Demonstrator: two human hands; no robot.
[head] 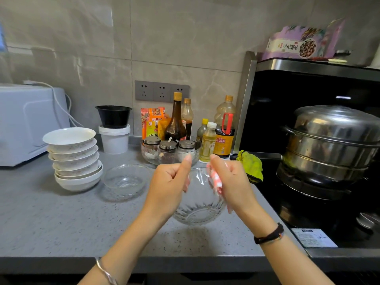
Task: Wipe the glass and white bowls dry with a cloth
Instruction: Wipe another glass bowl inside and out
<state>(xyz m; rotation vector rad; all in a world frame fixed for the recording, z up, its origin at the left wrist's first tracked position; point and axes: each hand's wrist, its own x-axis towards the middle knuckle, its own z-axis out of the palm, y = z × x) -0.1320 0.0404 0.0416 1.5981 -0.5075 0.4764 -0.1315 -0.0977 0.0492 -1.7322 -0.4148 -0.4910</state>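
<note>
Glass bowl (198, 208) above counter (61, 223) front edge; left hand (168, 186) grips rim, right hand (232, 186) pinches cloth (216, 179).

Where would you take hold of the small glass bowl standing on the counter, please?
Probably at the rim of the small glass bowl, from above on its right side: it stands upright and open, and the white bowl stack crowds its left.
</note>
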